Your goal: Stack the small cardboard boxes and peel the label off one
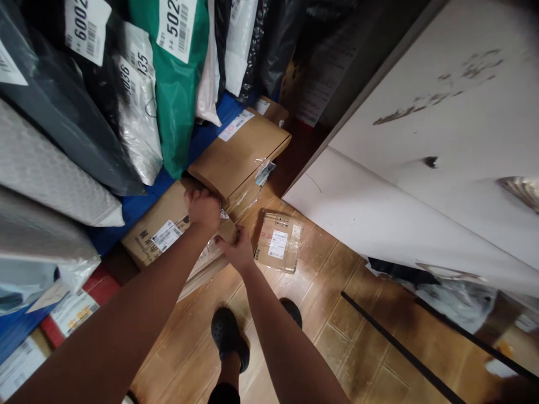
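Below, left hand (204,212) and right hand (239,248) gripping brown carton (168,210); green bag (179,106), label (176,28) showing "502".

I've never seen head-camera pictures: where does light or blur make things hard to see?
In the head view, pale glare washes patches of the wood-look floor; the gap beside the white cabinet sinks into shadow; fine print on the small carton's label is illegible, though the big digits on the green mailer are legible.

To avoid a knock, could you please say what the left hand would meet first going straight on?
The left hand would probably meet the flat, rectangular brown cardboard box just beyond it, though depth there is unclear.
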Demonstrator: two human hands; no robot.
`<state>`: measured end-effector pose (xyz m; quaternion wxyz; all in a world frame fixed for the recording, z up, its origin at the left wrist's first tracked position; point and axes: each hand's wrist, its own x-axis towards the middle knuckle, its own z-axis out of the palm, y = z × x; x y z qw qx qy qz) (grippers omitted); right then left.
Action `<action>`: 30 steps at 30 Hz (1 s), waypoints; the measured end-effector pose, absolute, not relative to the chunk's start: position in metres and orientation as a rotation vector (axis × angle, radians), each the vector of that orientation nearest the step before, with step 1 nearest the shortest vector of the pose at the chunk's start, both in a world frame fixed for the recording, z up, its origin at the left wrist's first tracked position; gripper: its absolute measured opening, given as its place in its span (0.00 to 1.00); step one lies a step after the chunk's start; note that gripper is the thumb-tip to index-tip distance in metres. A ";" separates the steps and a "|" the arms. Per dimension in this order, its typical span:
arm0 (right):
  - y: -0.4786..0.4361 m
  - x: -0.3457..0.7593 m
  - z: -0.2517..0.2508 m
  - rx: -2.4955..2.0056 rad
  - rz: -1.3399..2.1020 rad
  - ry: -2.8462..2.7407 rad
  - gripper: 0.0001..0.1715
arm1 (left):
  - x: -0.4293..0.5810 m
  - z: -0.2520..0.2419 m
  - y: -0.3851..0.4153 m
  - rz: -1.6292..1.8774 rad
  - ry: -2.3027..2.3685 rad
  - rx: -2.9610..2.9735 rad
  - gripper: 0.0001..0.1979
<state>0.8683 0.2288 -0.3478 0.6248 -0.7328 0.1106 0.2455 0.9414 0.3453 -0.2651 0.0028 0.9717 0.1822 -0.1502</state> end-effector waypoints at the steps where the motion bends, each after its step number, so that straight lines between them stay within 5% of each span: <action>1: 0.227 0.867 -0.345 -1.688 0.591 0.270 0.40 | 0.939 -0.264 0.344 -0.476 0.507 3.046 0.19; 7: 0.217 0.878 -0.330 -1.758 0.693 0.282 0.39 | 0.933 -0.256 0.348 -0.488 0.384 3.048 0.16; 14: 0.204 0.920 -0.346 -1.802 0.513 -0.271 0.09 | 0.915 -0.280 0.356 0.034 0.414 2.866 0.12; 30: 0.212 0.979 -0.335 -2.156 0.684 -1.110 0.13 | 0.888 -0.302 0.372 0.292 0.028 2.624 0.06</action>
